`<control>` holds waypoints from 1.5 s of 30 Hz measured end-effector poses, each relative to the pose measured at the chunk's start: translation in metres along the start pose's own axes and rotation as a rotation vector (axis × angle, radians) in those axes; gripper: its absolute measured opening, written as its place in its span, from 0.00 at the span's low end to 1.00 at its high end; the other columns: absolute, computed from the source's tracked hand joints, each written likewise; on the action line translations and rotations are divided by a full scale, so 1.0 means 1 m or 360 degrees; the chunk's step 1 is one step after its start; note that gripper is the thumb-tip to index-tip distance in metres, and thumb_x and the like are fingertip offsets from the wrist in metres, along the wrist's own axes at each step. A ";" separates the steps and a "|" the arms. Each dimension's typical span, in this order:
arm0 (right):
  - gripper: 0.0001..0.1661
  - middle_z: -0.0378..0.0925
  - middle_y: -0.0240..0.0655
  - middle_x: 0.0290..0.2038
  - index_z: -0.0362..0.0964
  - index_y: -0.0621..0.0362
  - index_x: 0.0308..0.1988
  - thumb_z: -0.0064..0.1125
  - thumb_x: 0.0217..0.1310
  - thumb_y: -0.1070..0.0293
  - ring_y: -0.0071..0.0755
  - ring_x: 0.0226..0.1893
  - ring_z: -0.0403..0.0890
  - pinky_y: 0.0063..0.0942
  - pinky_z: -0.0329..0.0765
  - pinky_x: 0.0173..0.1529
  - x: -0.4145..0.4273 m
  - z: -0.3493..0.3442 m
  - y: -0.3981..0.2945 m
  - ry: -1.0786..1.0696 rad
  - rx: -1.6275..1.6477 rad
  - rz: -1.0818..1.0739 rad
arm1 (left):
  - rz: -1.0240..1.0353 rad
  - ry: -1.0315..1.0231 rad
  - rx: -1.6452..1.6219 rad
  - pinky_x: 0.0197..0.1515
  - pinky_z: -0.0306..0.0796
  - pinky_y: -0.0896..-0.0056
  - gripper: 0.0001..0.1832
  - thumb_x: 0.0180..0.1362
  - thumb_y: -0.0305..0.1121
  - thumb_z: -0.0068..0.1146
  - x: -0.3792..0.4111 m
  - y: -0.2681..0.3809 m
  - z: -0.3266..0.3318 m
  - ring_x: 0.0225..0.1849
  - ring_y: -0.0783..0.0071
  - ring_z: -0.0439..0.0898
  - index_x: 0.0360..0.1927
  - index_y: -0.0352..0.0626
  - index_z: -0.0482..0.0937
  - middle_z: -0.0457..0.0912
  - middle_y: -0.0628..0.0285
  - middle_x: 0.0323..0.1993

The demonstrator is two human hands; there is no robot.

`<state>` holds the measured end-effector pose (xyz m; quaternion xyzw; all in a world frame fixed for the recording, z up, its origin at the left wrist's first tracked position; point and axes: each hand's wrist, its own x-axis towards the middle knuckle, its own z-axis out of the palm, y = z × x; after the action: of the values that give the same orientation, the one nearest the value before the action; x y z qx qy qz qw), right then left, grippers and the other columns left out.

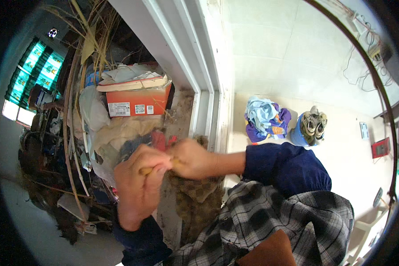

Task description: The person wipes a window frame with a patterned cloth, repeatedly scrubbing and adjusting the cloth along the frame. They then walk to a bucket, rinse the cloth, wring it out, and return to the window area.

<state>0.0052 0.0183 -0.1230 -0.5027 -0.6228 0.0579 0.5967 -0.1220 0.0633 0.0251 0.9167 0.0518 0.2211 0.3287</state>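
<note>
Both hands meet before my chest, blurred. My left hand (138,186) is closed around a small yellowish-brown object (146,170), partly hidden by the fingers; its kind is unclear. My right hand (194,159) is a fist touching the left fingertips, with a bit of similar yellowish material (176,162) showing at its fingers. Whether the two bits are one piece cannot be told. Beneath and behind the hands lie a beige cloth (129,133), a red item (158,140) and a brown checked cloth or mat (199,193).
An orange-red box (136,101) with papers on top stands beyond my hands, near long dry sticks (68,116). A white door or window frame (199,50) runs alongside. At right are bundled blue and purple cloths (264,116) and a blue bucket (299,133) holding shoes (314,123).
</note>
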 end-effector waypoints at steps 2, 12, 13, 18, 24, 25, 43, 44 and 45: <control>0.20 0.76 0.45 0.22 0.75 0.58 0.28 0.62 0.54 0.51 0.51 0.23 0.79 0.40 0.75 0.28 0.011 -0.030 0.059 -0.0266 -0.0264 -0.0143 | 0.0240 0.0174 0.0170 0.41 0.73 0.65 0.03 0.62 0.23 0.50 0.021 -0.013 0.030 0.36 0.57 0.80 0.35 0.37 0.75 0.80 0.52 0.35; 0.21 0.74 0.49 0.23 0.74 0.59 0.36 0.49 0.68 0.51 0.36 0.25 0.81 0.37 0.74 0.30 -0.034 0.006 0.022 0.0065 0.0573 0.0083 | 0.0399 -0.0156 0.0437 0.30 0.70 0.58 0.01 0.58 0.24 0.51 0.016 0.025 0.030 0.27 0.52 0.78 0.32 0.38 0.72 0.74 0.52 0.28; 0.20 0.76 0.50 0.29 0.73 0.59 0.42 0.48 0.69 0.52 0.37 0.31 0.82 0.36 0.76 0.36 -0.039 0.006 0.021 0.0112 0.0779 0.0138 | 0.0455 -0.0222 0.0388 0.30 0.70 0.58 0.01 0.58 0.24 0.51 0.014 0.029 0.030 0.26 0.52 0.78 0.32 0.39 0.72 0.74 0.52 0.28; 0.19 0.80 0.53 0.39 0.70 0.61 0.50 0.49 0.67 0.59 0.53 0.41 0.81 0.42 0.77 0.47 0.018 -0.045 0.020 -0.0176 0.0358 0.0453 | 0.0287 0.0178 0.0505 0.39 0.71 0.50 0.12 0.65 0.34 0.45 0.049 -0.005 0.038 0.36 0.43 0.78 0.35 0.33 0.74 0.78 0.45 0.34; 0.14 0.78 0.37 0.30 0.79 0.57 0.37 0.68 0.48 0.65 0.45 0.32 0.79 0.39 0.76 0.37 -0.001 -0.133 -0.090 -0.0618 -0.1344 -0.0170 | 0.0280 0.0236 0.0589 0.36 0.70 0.57 0.12 0.64 0.37 0.50 0.062 -0.007 0.048 0.32 0.48 0.79 0.34 0.38 0.77 0.78 0.48 0.29; 0.13 0.78 0.36 0.31 0.79 0.58 0.36 0.67 0.47 0.66 0.44 0.34 0.79 0.39 0.76 0.38 0.002 -0.136 -0.088 -0.0675 -0.1390 -0.0468 | 0.0220 0.0174 0.0567 0.36 0.70 0.56 0.13 0.64 0.38 0.50 0.068 -0.001 0.051 0.32 0.48 0.79 0.33 0.38 0.77 0.79 0.48 0.29; 0.08 0.79 0.33 0.23 0.78 0.48 0.25 0.64 0.52 0.59 0.42 0.29 0.81 0.42 0.75 0.32 0.104 -0.125 0.019 -0.1765 -0.1269 -0.0989 | -0.1774 0.0681 0.1185 0.46 0.72 0.55 0.15 0.53 0.28 0.62 -0.247 0.124 0.100 0.44 0.49 0.78 0.45 0.36 0.79 0.79 0.50 0.44; 0.07 0.78 0.34 0.23 0.78 0.48 0.25 0.64 0.53 0.60 0.44 0.29 0.81 0.43 0.75 0.32 0.093 -0.120 0.028 -0.1785 -0.1161 -0.1014 | -0.1801 0.0851 0.1224 0.47 0.72 0.55 0.16 0.52 0.29 0.63 -0.255 0.127 0.114 0.45 0.48 0.77 0.45 0.36 0.80 0.78 0.51 0.44; 0.08 0.78 0.34 0.22 0.78 0.48 0.25 0.63 0.54 0.60 0.45 0.28 0.81 0.43 0.74 0.31 0.083 -0.110 0.023 -0.1763 -0.1080 -0.1005 | -0.1825 0.1025 0.1266 0.48 0.71 0.54 0.16 0.51 0.30 0.64 -0.263 0.128 0.125 0.46 0.47 0.76 0.44 0.37 0.80 0.78 0.51 0.44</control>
<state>0.1241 0.0286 -0.0504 -0.3533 -0.9330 -0.0677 -0.0074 -0.3096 -0.1719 -0.0782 0.6862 0.6878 0.2368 0.0063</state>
